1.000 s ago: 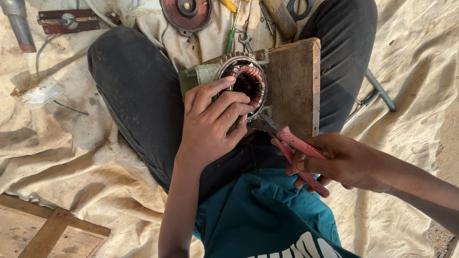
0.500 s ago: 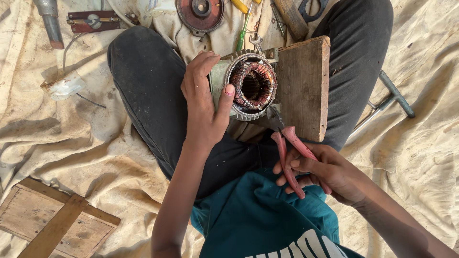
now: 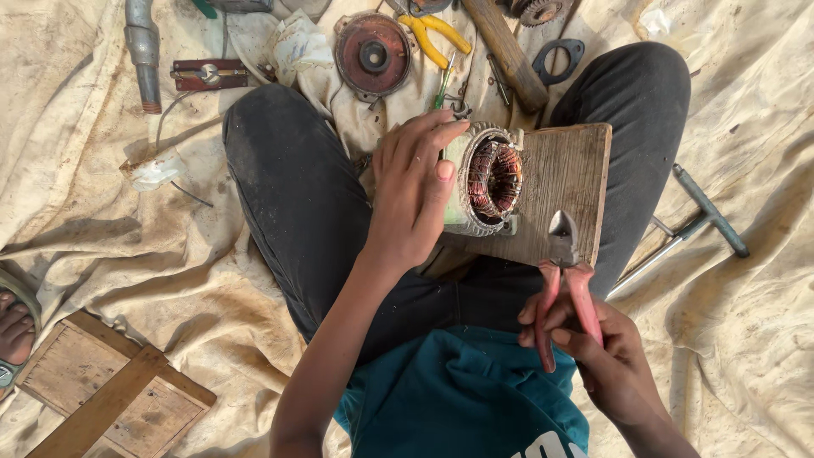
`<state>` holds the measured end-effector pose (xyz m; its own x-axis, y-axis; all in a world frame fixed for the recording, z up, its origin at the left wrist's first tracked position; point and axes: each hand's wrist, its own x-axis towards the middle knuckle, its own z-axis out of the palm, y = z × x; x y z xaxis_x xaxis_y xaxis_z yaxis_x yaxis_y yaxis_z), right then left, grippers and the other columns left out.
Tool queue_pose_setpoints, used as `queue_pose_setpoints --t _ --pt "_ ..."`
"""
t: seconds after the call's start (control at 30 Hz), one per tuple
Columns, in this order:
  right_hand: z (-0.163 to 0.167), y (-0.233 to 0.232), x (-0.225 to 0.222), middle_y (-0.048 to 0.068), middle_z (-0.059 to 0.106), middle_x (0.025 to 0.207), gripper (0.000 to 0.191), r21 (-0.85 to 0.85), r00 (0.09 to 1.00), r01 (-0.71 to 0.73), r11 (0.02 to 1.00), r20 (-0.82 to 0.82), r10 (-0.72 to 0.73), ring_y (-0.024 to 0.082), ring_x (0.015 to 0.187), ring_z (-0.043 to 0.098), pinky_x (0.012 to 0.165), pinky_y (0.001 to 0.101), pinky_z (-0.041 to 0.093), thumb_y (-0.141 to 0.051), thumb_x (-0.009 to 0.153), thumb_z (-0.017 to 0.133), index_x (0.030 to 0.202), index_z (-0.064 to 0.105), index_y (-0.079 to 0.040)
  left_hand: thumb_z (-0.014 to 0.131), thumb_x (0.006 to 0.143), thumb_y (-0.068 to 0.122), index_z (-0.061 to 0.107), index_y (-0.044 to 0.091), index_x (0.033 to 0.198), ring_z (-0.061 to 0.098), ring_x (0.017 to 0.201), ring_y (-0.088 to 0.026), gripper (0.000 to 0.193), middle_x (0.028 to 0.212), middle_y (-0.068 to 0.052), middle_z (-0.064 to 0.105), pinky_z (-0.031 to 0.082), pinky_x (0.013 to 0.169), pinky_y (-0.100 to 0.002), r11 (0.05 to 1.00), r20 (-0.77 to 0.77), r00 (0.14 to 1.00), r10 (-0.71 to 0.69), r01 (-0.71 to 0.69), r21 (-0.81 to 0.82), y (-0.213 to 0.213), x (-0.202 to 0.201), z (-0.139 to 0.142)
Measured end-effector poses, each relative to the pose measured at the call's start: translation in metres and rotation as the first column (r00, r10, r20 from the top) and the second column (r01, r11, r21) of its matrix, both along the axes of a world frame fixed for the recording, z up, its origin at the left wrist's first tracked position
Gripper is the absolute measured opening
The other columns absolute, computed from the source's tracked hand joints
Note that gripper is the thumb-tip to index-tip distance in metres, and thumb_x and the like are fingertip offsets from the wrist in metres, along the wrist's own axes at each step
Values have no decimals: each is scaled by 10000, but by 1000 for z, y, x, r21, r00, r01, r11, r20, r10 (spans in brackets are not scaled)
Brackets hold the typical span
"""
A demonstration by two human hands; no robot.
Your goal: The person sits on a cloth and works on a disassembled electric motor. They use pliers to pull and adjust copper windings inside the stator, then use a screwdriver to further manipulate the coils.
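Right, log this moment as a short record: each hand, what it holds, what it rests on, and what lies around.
left hand: gripping the side of the stator
stator: round, copper windings showing, opening turned toward the camera
right hand: holding red-handled cutters, jaws pointing up at the board's near edge
board: wooden, lying across the lap, stator on it
yellow pliers: on the cloth beyond the knees
round red cover: beside the pliers
cloth: tan, creased, under everything

Yellow pliers (image 3: 434, 34), rusty round cover (image 3: 371, 56), wooden frame (image 3: 114, 397) on cloth (image 3: 102, 220)
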<state>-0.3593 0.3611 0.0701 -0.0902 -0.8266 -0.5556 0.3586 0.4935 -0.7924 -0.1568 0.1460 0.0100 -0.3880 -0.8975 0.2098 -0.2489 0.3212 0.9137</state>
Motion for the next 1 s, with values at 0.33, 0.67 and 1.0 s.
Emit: queue_pose_setpoints --t 0.33,0.67,1.0 --pt "-46 -102 -17 150 624 1274 197 -537 844 112 836 -392 -365 206 1292 548 1240 378 398 -184 1108 603 1159 573 4 174 1111 521 544 40 1295 570 1191 -412 634 1246 -240 605 424 1069 -462 880 203 971 127 -204 429 -22 18 -58" --pt "-37 -118 -16 44 520 1133 283 -270 756 15 963 -627 -187 116 829 627 571 249 503 -234 1011 599 1183 574 -10 551 923 581 610 129 1357 565 1246 -247 630 1360 -74 624 425 1009 -453 309 -39 873 487 -131 942 -40 11 -64" --pt "-54 -106 -20 18 606 1044 325 -307 831 168 937 -467 -302 101 896 549 771 241 459 -175 1017 615 1310 579 -39 497 802 752 316 237 1568 370 1458 -287 941 1589 -110 396 224 1152 -551 108 -52 917 394 10 994 -41 20 -70"
